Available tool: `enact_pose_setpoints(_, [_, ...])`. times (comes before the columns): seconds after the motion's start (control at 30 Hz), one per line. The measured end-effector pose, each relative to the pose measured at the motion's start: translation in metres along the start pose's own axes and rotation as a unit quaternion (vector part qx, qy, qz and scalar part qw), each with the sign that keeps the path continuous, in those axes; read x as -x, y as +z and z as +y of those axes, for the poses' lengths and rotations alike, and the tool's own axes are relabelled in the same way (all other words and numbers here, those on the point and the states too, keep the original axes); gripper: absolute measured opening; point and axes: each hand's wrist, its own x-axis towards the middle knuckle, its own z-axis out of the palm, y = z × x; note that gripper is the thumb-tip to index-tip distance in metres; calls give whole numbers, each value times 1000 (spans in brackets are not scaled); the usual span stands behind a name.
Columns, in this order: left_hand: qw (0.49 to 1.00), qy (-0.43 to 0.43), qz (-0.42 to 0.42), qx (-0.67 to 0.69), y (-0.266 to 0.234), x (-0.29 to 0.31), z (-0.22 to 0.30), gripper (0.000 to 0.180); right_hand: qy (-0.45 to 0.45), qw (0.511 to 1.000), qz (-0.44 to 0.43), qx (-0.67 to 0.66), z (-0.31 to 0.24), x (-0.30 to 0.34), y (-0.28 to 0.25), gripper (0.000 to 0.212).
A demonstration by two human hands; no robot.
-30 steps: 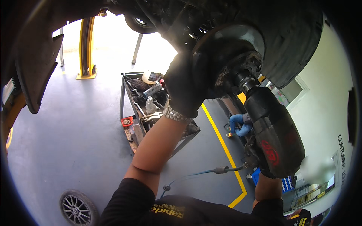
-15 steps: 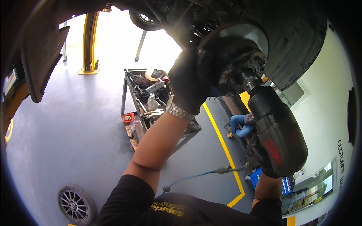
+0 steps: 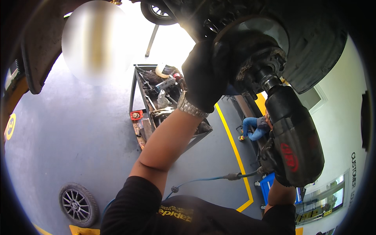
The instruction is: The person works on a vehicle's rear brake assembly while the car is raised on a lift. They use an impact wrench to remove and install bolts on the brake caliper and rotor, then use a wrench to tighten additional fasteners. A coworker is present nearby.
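Note:
A large black impact wrench (image 3: 300, 145) is gripped by my gloved right hand (image 3: 271, 156) around its handle. On its nose a metal socket (image 3: 271, 81) meets the centre of a rusty wheel hub (image 3: 250, 66). Behind the hub the shiny brake disc (image 3: 274, 29) shows its edge. My left hand (image 3: 203, 76), in a black glove with a metal watch at the wrist, lies against the left side of the hub and disc. Its fingers merge with the dark parts and are hidden. A blue air hose (image 3: 199, 181) runs to the wrench's handle.
A metal tool cart (image 3: 136, 94) full of tools and parts stands below my left arm. A removed wheel (image 3: 79, 203) is on the floor at lower left. The raised car's dark wheel-arch liner (image 3: 321, 51) hangs overhead. A person in jeans (image 3: 254, 127) sits beyond the wrench.
The hub, wrench and both hands appear slightly farther right, and the cart slightly higher, as the view shifts. The socket stays at the hub, and my grip on the wrench looks the same.

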Motion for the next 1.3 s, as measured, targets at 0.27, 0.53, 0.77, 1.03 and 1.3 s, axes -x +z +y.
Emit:
enact_pose_setpoints(0.27, [1000, -29, -3, 4, -3, -4, 7, 21, 4, 1000, -2, -9, 0, -4, 1, 55])
enact_pose_setpoints(0.53, [991, -98, -45, 74, -4, -3, 6, 26, 11, 1000, -6, -24, 4, -7, 3, 56])
enact_pose_setpoints(0.77, [981, -163, -87, 66, -6, 3, 7, 23, 23, 997, 36, -71, 9, 10, -7, 56])
enact_pose_setpoints(1.03, [931, -294, -75, 202, 3, 14, 3, 32, 33, 990, 81, -113, 30, 19, -24, 57])
enact_pose_setpoints(1.3, [959, -197, -166, 120, 11, 20, -9, 27, 12, 988, 94, -123, 30, 20, -41, 57])
